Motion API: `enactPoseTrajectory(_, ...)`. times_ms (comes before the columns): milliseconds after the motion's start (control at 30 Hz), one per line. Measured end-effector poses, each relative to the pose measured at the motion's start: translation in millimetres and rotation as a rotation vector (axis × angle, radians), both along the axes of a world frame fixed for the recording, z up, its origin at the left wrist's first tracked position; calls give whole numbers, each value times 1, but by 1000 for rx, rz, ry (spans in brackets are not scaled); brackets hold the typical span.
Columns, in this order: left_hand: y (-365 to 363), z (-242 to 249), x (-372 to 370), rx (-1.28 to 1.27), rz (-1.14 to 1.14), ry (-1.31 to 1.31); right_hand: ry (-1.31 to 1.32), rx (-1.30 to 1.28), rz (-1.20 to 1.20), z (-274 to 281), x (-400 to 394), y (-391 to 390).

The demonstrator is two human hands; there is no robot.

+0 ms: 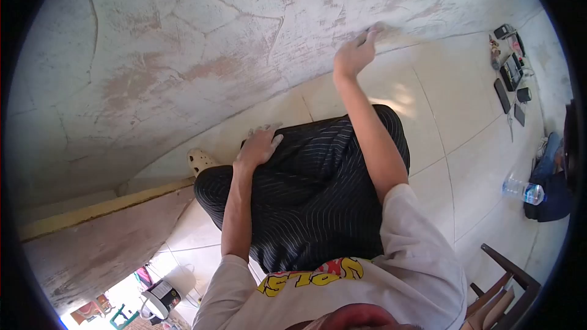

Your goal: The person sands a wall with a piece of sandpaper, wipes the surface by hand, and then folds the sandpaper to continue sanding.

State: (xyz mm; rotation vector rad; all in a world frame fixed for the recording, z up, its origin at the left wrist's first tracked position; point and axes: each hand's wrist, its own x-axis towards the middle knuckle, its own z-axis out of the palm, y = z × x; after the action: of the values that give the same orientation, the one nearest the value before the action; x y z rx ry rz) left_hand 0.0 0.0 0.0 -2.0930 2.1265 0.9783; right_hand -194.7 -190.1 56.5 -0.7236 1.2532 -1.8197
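My left hand (260,148) rests on my knee in dark pinstriped trousers (306,195), its fingers apart, dusted white and holding nothing. My right hand (356,54) reaches up to the low part of the patchy white and reddish wall (202,43), near where it meets the tiled floor. Its fingers are closed on something small and blurred against the wall, which I cannot make out. A cream clog (199,161) shows beside my left knee.
Several small dark items, among them a black box (511,72) and a phone (501,96), lie by the right wall. Nearer are a plastic bottle (523,192), a dark bag (547,198) and a wooden frame (510,275). A bucket (161,299) stands lower left, past a ledge (104,211).
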Motion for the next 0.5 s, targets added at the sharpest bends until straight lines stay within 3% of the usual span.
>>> enactPoseTrajectory(67, -3, -3, 2, -62, -19, -24, 608, -119, -78, -7, 9, 8)
enactPoseTrajectory(167, -2, 3, 5, -28, -33, -42, 340, 0, -87, 14, 15, 13)
enactPoseTrajectory(300, 2, -1, 4, -70, 4, 58, 436, -72, -120, -3, 20, 14)
enactPoseTrajectory(400, 0, 0, 4, -23, -36, -83, 469, -91, -41, 2, 13, 14)
enactPoseTrajectory(500, 0, -3, 3, -47, -2, 11, 405, -94, -152, 9, 6, 5)
